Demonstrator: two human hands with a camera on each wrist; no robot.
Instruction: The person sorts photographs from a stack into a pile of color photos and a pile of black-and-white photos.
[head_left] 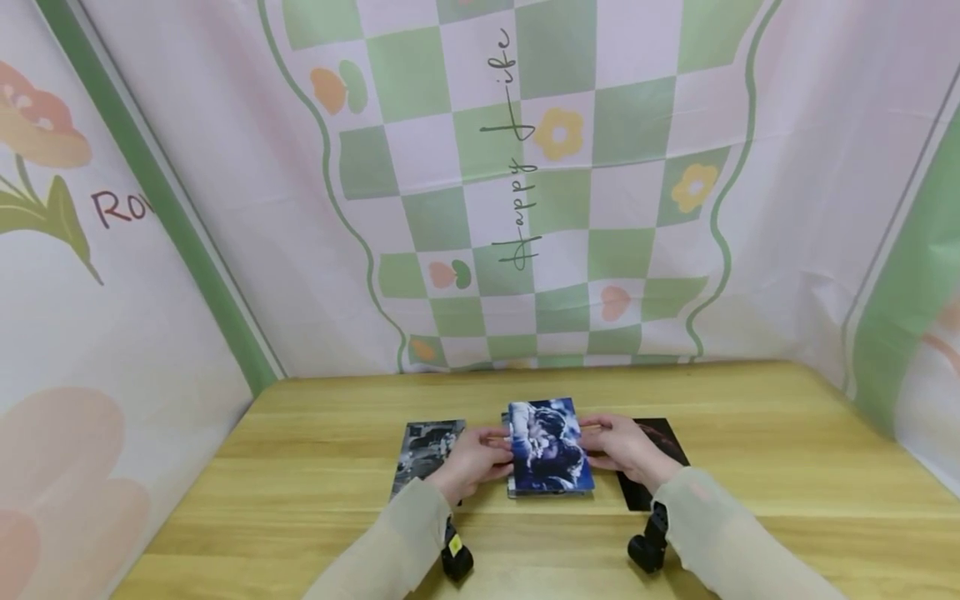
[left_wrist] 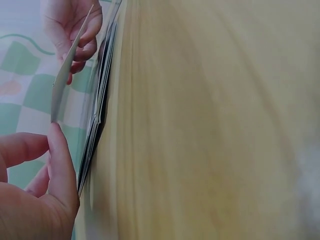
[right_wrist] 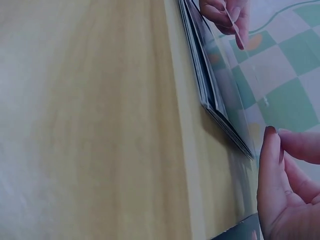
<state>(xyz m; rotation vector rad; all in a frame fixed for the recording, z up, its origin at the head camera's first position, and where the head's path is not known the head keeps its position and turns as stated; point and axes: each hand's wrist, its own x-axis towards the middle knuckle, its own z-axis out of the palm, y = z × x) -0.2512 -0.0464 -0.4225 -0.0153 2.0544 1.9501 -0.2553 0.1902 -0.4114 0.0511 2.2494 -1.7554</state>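
A blue-toned photo card (head_left: 551, 446) with a pale figure print is held between both hands, over a card of similar size whose edge peeks out beneath it. My left hand (head_left: 474, 458) pinches its left edge; in the left wrist view the fingertips (left_wrist: 56, 129) meet the card's near end. On the opposite edge, my right hand (head_left: 621, 446) holds it with thumb and fingers. Seen edge-on in the left wrist view, the card (left_wrist: 62, 90) is tilted and raised off a stack of cards (left_wrist: 100, 85). The stack (right_wrist: 200, 65) also shows in the right wrist view.
A grey photo card (head_left: 423, 446) lies left of the middle, partly behind the left hand. At the right, a dark photo card (head_left: 637, 496) lies partly under the right forearm. The wooden table (head_left: 337, 533) meets a patterned cloth curtain (head_left: 495, 317) at its back.
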